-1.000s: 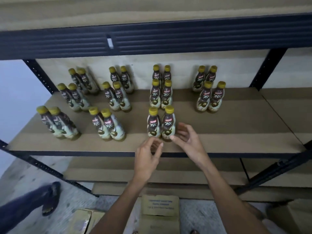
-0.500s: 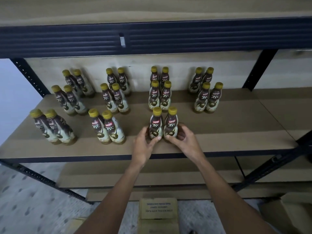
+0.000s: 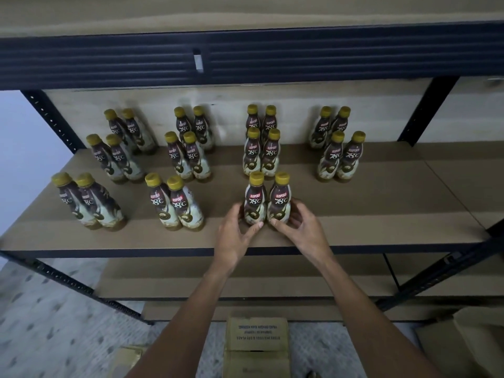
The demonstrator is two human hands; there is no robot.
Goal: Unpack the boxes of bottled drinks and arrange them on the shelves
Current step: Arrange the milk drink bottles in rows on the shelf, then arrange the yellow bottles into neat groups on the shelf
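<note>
Twenty-two bottles stand upright on the shelf in the head view, each with a yellow cap and a brown and cream label reading KOPIKO 78°C; they are set in pairs, in four columns running from the front edge toward the wall; the three columns on the left hold three pairs each, the column on the right two pairs at the back and middle. Both hands are at the front pair of the third column, near the shelf's front edge; the left hand grips the left bottle, thumb across its lower front and fingers curled round its left side; the right hand grips the right bottle, thumb at its base and fingers curled round its right side; the two bottles stand just beside each other, bases on the board, straight in front of the pair behind them. Both forearms rise from the bottom of the frame and cross the shelf's dark front rail. A dark ribbed beam of the level above spans the top, and a dark post stands at the right rear; a lower shelf shows under the front rail. On the speckled floor a cardboard box sits between the forearms, its printed text upside down and too small to read; the edge of a second box shows at the right, and a corner of a third at the bottom left.
</note>
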